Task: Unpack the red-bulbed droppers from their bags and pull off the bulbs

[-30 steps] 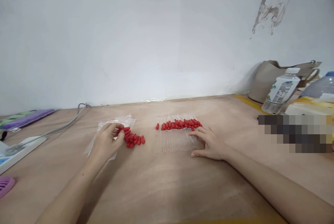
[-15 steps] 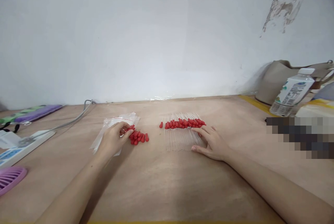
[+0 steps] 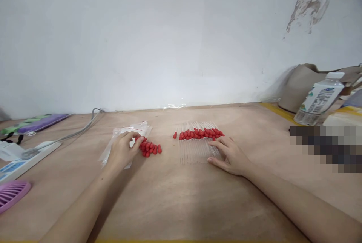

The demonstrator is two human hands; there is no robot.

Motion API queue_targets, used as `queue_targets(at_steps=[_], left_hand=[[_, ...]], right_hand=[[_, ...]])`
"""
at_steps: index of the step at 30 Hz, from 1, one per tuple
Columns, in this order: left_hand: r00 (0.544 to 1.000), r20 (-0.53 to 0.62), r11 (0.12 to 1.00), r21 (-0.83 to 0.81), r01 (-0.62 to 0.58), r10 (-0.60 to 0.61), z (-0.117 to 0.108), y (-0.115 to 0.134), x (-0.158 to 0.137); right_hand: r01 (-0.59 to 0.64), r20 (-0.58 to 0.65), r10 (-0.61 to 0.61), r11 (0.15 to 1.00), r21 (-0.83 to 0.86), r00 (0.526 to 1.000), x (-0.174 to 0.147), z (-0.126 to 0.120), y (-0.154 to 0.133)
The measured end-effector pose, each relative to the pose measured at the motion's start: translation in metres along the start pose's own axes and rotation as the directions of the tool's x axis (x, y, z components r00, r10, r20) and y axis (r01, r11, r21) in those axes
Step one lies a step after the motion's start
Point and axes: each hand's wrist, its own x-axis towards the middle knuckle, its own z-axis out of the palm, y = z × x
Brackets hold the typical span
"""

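Small red rubber bulbs (image 3: 149, 148) lie in a loose pile left of centre on the table. At the pile's left edge, my left hand (image 3: 124, 149) curls its thumb and forefinger together around a red bulb, mostly hidden by the fingers. Thin clear glass tubes (image 3: 194, 153) lie side by side in a row, with a band of red bulbs (image 3: 199, 133) across their upper part. My right hand (image 3: 233, 156) rests at the right end of this row, thumb and fingers apart, fingertips touching or close over the tubes. One single bulb (image 3: 175, 135) lies left of the band.
Clear plastic zip bags (image 3: 109, 148) lie under and behind my left hand. A power strip (image 3: 31, 160) with a grey cable, a purple pouch (image 3: 43, 123) and a pink slatted object (image 3: 14, 194) are at left. A bottle (image 3: 319, 99) leans by a grey-brown container (image 3: 295, 86) at right.
My left thumb and forefinger have shifted slightly at the pile's edge. My right hand keeps its place on the tubes. The view has turned a little.
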Motion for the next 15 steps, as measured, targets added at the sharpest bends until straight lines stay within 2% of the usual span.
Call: queue_targets(at_steps=[2, 3, 6, 8, 10, 15], left_hand=[[0.995, -0.067, 0.997, 0.027, -0.070, 0.072, 0.001, 0.008, 0.003], [0.992, -0.057, 0.993, 0.039, -0.114, 0.116, 0.003, 0.015, 0.005], [0.969, 0.130, 0.973, 0.072, -0.219, 0.208, 0.015, 0.040, 0.015], [0.942, 0.290, 0.968, 0.135, -0.213, 0.167, 0.028, 0.059, 0.025], [0.918, 0.392, 0.967, 0.207, -0.145, 0.054, 0.043, 0.075, 0.036], [0.897, 0.438, 0.964, 0.257, -0.067, -0.055, 0.069, 0.096, 0.055]], right_hand=[[0.022, -0.009, -0.022, 1.000, 0.017, 1.000, 0.000, 0.001, 0.000], [0.030, -0.012, -0.029, 0.999, 0.031, 0.999, 0.000, 0.001, -0.001], [0.038, -0.021, -0.036, 0.997, 0.067, 0.999, -0.001, 0.002, -0.001], [0.038, -0.025, -0.036, 0.996, 0.083, 0.999, -0.002, 0.002, 0.000], [0.040, -0.032, -0.037, 0.995, 0.094, 0.999, -0.003, 0.003, 0.001], [0.044, -0.072, -0.038, 0.996, 0.081, 0.997, -0.005, 0.002, 0.002]])
